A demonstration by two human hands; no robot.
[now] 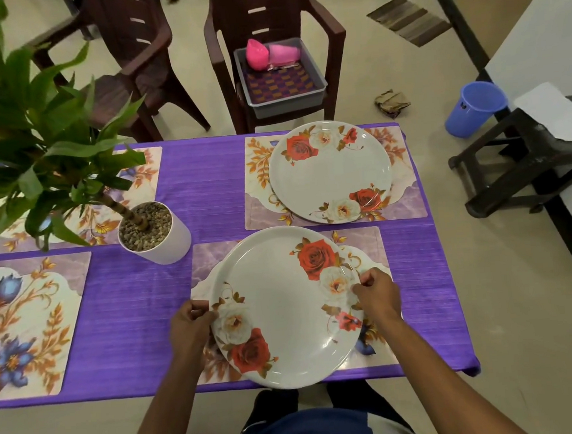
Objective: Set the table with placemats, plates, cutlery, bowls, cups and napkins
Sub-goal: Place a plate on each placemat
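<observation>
The near plate [284, 306] sits between both hands, left hand [190, 327] and right hand [378, 295] pinching opposite rims, above its placemat [369, 244] on the counter [140, 296].

Potted plant [148, 227], two brown chairs [148, 56], blue bucket [474, 109], dark stool [526, 160]

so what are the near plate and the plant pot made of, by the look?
Near plate: likely melamine or glazed ceramic; glossy white, printed roses, light glints on its rim. Plant pot: matte white, smooth, no glare; plastic or ceramic, cannot tell which.
</observation>
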